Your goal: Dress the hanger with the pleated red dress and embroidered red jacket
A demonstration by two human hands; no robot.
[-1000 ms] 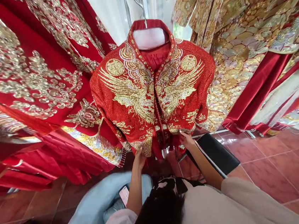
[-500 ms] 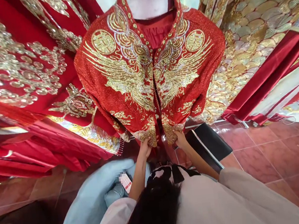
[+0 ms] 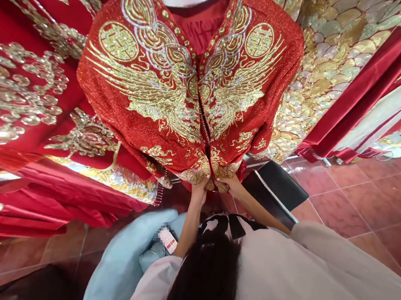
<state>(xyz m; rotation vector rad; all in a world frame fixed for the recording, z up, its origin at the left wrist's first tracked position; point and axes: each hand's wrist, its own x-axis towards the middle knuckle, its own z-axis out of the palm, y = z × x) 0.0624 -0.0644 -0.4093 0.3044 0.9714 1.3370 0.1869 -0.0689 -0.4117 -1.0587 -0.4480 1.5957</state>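
A red jacket (image 3: 170,139) with gold and silver embroidery hangs upright before me, its front edges close together. My left hand (image 3: 201,189) is closed on the bottom hem of the left front panel, thumb on the gold trim. On the other side of the front opening, my right hand (image 3: 230,185) pinches the hem of the right panel. The two hands are close together, with a narrow gap between the panels. Some fingers are hidden beneath the cloth.
Red garments with crystal beading (image 3: 4,89) hang at the left. A gold sequined garment (image 3: 339,35) hangs at the right. Below stand a black box-like object (image 3: 283,184) and a light blue chair (image 3: 115,264) with a pink-and-white card (image 3: 167,240). The floor (image 3: 366,194) is tiled.
Both hands have moved toward each other, bringing the jacket's front panels together at the hem. The jacket now looks nearer and larger in view.
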